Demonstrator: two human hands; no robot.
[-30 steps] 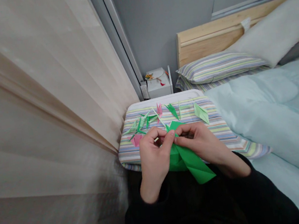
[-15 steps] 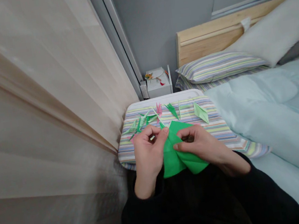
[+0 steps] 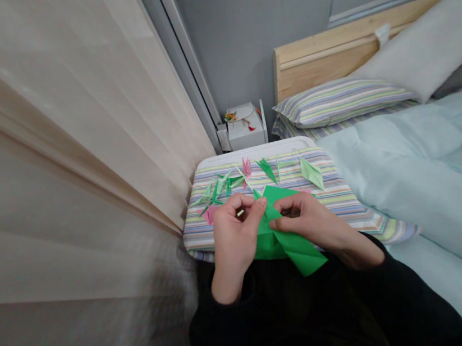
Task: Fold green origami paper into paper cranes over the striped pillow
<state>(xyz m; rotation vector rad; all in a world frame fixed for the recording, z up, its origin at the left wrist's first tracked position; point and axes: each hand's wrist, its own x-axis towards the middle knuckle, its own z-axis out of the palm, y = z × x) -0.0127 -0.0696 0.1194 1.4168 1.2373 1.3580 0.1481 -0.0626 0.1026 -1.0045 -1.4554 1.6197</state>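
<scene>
Green origami paper (image 3: 286, 239), crisply creased into a pointed, layered shape, sits over the near edge of a striped cushion (image 3: 328, 202); left hand (image 3: 235, 240) and right hand (image 3: 309, 222) pinch it between their fingers (image 3: 263, 204); small origami pieces (image 3: 216, 192), green and pink, lie toward the far edge, near a pale green piece (image 3: 311, 174).

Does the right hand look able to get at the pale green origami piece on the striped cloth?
Probably yes: only striped cloth separates the right hand from the pale green origami piece, though its fingers hold the green paper.
</scene>
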